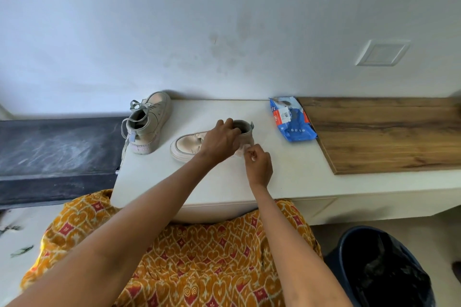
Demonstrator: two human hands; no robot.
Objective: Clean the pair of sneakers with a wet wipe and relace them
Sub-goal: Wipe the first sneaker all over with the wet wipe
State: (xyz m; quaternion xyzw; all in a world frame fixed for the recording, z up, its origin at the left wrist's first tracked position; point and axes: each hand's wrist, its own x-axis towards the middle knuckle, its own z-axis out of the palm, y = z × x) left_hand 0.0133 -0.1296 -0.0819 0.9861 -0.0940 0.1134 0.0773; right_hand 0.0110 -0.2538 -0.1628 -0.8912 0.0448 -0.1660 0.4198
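Two pale beige sneakers stand on the white table (pixel 287 177). The near sneaker (pixel 185 146) lies in the middle with its toe to the left; no lace shows on it. My left hand (pixel 219 141) grips its collar from above. My right hand (pixel 258 166) pinches a white wet wipe (pixel 240 151) against the shoe's heel side. The second sneaker (pixel 149 121) stands at the table's back left corner, laced, with grey lace ends hanging loose. A blue pack of wet wipes (pixel 291 118) lies at the back right.
A wooden board (pixel 389 132) covers the table's right part. A dark bin with a black liner (pixel 381 269) stands on the floor at lower right. A dark ledge (pixel 57 152) runs to the left of the table. The wall is close behind.
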